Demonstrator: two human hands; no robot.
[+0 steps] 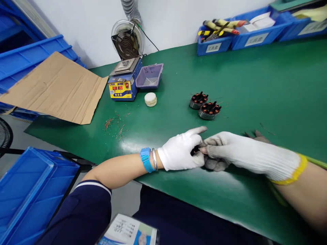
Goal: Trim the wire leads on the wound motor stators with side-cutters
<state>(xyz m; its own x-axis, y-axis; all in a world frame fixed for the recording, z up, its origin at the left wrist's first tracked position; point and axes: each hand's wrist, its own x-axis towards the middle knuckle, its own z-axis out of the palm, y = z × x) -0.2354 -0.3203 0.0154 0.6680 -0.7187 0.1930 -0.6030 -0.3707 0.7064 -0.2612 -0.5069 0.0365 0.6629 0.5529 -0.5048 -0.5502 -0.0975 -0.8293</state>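
My left hand (182, 151), in a white glove, is closed around a small dark part (195, 149) that looks like a motor stator, mostly hidden by fingers. Pressed against its right side, the fingertips of my right hand (222, 149) are pinched together; this glove is greyed and yellow-cuffed. A bare fingertip pokes through it. Just beyond my hands stand two motor stators, one behind (198, 99) and one in front (209, 110), with copper windings and black posts. Partly under my right wrist lies a tool with grey jaws (259, 135) and green handles.
A blue-yellow heating unit (122, 83) stands back left, beside a purple tray (149, 76) and a round white container (150, 99). Copper wire scraps (109, 123) litter the green table (168, 117). Cardboard (58, 88) overhangs the left end. Blue bins (214, 47) line the wall.
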